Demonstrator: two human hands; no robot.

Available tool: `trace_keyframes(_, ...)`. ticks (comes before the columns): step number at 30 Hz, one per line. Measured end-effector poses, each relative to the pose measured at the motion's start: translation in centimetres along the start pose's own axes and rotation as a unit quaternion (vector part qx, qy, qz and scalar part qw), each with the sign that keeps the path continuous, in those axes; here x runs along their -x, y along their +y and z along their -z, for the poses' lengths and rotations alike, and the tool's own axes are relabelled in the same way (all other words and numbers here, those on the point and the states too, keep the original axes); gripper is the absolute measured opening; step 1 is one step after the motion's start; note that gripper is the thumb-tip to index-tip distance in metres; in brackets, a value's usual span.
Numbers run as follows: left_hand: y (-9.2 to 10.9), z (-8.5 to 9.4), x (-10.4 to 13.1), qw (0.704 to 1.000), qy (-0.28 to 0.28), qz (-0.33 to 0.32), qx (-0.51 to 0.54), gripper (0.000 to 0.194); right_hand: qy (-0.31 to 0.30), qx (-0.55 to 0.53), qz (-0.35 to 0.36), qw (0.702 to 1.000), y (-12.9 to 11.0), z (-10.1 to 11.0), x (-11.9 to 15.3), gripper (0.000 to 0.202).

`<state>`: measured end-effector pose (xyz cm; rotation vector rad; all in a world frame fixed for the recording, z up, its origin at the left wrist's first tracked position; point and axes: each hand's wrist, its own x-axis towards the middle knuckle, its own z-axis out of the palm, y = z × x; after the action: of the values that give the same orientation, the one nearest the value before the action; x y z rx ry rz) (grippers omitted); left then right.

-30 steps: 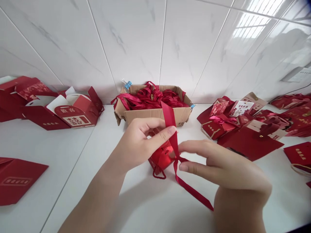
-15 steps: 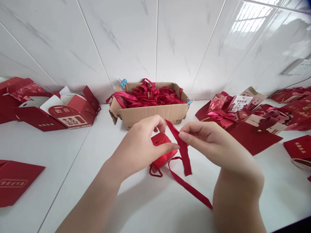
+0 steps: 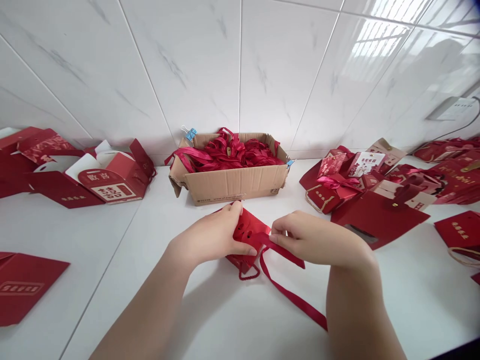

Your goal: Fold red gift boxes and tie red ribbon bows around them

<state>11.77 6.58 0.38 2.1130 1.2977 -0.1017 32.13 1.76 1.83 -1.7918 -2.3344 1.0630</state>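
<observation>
A small red gift box [image 3: 253,219] with dark holes in its top sits on the white table in front of me. My left hand [image 3: 221,232] grips it from the left, thumb on the near side and fingers over the far side, hiding part of it. At the box's right edge my right hand [image 3: 300,237] pinches a dark red ribbon [image 3: 296,298] close to the holes. One short end sticks out below those fingers; a longer tail trails to the right forearm. A twisted red cord loop [image 3: 250,276] hangs at the box's near side.
Behind stands a cardboard box [image 3: 240,185] full of red ribbons, with blue binder clips [image 3: 191,134] on it. Red gift boxes [image 3: 112,180] are at left, and a flat red piece [image 3: 28,285] lies nearer. More red boxes and bags [image 3: 378,215] crowd the right.
My left hand has closed onto the gift box, which now shows its holed top. My right hand has brought the ribbon down from above against the box.
</observation>
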Motion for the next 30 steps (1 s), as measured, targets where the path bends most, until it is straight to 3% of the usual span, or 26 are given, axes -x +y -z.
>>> trace_keyframes(4, 0.4, -0.1, 0.3, 1.000, 0.019, 0.000, 0.014, 0.054, -0.004, 0.001, -0.017, 1.000, 0.3, 0.1, -0.4, 0.031)
trace_keyframes(9, 0.3, 0.4, 0.8, 1.000, 0.003, 0.009, 0.024, 0.054, -0.012, -0.003, -0.028, 1.000, 0.7, 0.3, -0.6, 0.027)
trace_keyframes(23, -0.5, 0.9, 0.6, 0.999, 0.011, -0.013, -0.037, 0.032, -0.009, 0.008, -0.005, 1.000, 0.7, -0.1, -1.5, 0.028)
trace_keyframes(30, -0.8, 1.0, 0.9, 0.999, 0.037, -0.026, 0.004, 0.017, -0.012, -0.002, -0.007, 1.000, 0.3, -0.6, -2.0, 0.031)
